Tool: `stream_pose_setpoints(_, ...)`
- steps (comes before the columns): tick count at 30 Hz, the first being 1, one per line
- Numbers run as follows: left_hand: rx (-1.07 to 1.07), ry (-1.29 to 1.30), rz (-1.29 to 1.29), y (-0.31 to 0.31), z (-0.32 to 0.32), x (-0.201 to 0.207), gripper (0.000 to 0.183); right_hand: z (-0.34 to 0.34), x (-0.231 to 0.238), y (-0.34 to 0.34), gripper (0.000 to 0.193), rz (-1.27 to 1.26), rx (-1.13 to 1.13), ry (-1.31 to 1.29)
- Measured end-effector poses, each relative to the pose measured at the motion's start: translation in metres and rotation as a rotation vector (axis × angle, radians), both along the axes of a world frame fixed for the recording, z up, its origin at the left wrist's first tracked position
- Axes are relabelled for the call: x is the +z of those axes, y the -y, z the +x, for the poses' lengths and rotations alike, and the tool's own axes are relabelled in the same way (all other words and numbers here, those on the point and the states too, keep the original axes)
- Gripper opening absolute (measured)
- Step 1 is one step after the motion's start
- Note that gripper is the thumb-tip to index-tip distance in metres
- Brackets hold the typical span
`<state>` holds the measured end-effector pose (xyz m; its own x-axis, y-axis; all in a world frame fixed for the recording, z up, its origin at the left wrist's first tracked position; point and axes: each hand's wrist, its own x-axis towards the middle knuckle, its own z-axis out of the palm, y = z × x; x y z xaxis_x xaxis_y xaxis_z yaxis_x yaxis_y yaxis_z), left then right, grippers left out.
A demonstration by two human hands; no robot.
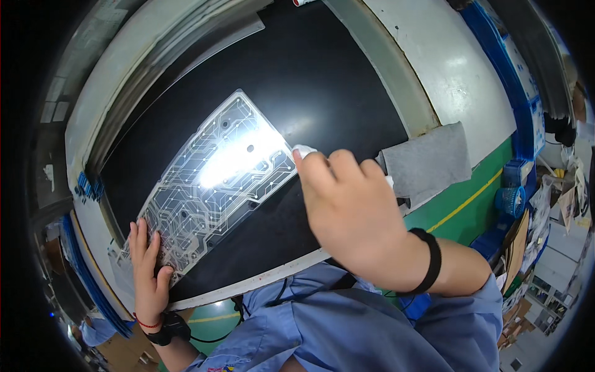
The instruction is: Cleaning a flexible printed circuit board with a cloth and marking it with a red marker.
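Clear circuit sheet (192, 197) lies on black tabletop (328, 74); looks light, flexible, probably slippery, crease-prone; best held by edges. Left hand (150, 282) spread flat on near end; right hand (350, 214) pinches white wipe (304, 150) at right corner.

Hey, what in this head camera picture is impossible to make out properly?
Head view: some detail on the clear plastic circuit sheet, washed out by white glare.
Head view: part of the crumpled white wad, hidden by the bare right hand.
Head view: the red-and-white object, cut off by the top edge.
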<state>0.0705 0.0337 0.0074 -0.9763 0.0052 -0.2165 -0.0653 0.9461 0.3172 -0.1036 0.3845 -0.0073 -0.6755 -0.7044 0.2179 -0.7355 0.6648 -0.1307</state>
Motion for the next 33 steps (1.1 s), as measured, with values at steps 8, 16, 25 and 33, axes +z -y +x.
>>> stream_pose_setpoints(8,0.02,0.018,-0.006,-0.001,0.001,0.004,0.061,-0.007,0.001,0.001,0.027,-0.009,0.011,-0.025)
stream_pose_setpoints(16,0.01,0.007,-0.005,0.001,-0.003,0.0,0.062,0.019,0.001,0.011,0.023,-0.085,0.127,0.08)
stream_pose_setpoints(25,0.015,0.028,-0.012,-0.001,-0.003,0.003,0.062,0.02,0.002,-0.002,0.034,-0.053,0.07,0.016)
stream_pose_setpoints(33,0.023,0.028,0.062,0.0,-0.005,0.01,0.066,0.018,0.004,0.005,0.041,-0.019,0.063,0.052)
